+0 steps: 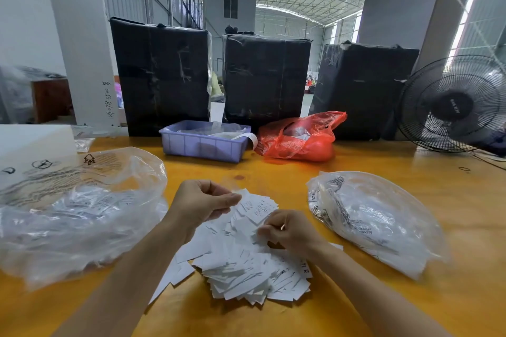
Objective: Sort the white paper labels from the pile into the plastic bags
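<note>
**Hands deep in the label pile**

Labels (241,262) everywhere: a loose heap of small white paper rectangles, flat and sharp-cornered, fanned out on the glossy yellow-orange wooden table (273,169) right in front of the person. Some show tiny black print; "XS" reads on one at the heap's near right edge.

Left hand (204,204) hovers over the far side of the pile, fingers curled, thumb and forefinger pinching a small bunch of labels. Right hand (286,230) sits low on the heap, fingers bent inward and gripping labels at their tips.

On the left, a big clear plastic bag (82,213) lies crinkled and billowy, printed with dark symbols, white labels visible through its film. On the right, a second clear bag (375,219) forms a smooth, rounded oval mound, also holding white paper.

Further back: a ribbed lavender plastic tray (202,145) with thin clear film and a curling white strip inside, and just beside it a crumpled red plastic bag (298,137). Behind stand three tall boxes wrapped in shiny black film (161,74), tape streaks across them. A black wire-cage fan (451,104) stands at the far right.
</note>
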`<state>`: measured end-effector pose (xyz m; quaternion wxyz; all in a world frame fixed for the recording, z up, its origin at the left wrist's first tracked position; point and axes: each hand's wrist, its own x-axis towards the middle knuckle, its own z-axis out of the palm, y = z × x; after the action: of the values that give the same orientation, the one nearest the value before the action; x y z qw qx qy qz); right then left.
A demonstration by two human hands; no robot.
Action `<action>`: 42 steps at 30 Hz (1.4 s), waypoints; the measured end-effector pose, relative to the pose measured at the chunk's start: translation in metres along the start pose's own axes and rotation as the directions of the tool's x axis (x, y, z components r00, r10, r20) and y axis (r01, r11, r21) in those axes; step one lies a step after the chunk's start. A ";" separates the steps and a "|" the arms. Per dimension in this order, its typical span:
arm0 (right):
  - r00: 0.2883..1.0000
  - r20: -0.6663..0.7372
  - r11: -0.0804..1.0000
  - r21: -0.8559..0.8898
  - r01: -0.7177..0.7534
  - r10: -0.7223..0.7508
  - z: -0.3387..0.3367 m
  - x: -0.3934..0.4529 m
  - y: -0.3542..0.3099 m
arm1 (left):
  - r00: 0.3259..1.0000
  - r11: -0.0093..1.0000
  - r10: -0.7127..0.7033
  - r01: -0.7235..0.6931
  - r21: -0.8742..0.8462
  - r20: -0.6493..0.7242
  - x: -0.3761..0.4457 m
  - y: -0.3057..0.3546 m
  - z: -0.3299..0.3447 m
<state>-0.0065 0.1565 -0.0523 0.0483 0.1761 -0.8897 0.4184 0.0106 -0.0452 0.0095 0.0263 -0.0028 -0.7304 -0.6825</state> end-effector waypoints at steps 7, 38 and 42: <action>0.999 -0.051 1.000 -0.022 -0.016 0.014 -0.002 -0.002 0.004 | 1.000 1.000 0.003 -0.003 -0.003 0.017 0.001 -0.001 0.001; 0.895 0.124 0.304 0.913 -0.272 0.429 -0.036 -0.017 -0.029 | 0.993 0.998 -0.042 0.046 -0.035 0.114 -0.013 0.002 0.017; 0.911 0.183 0.240 0.928 -0.284 0.371 -0.043 -0.021 -0.044 | 0.988 0.997 -0.057 0.063 -0.036 0.146 -0.019 0.011 0.023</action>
<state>0.0257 0.1690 0.0028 -0.1181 -0.0342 -0.4918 0.8620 0.0291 -0.0210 0.0179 -0.0473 -0.0311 -0.7162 -0.6956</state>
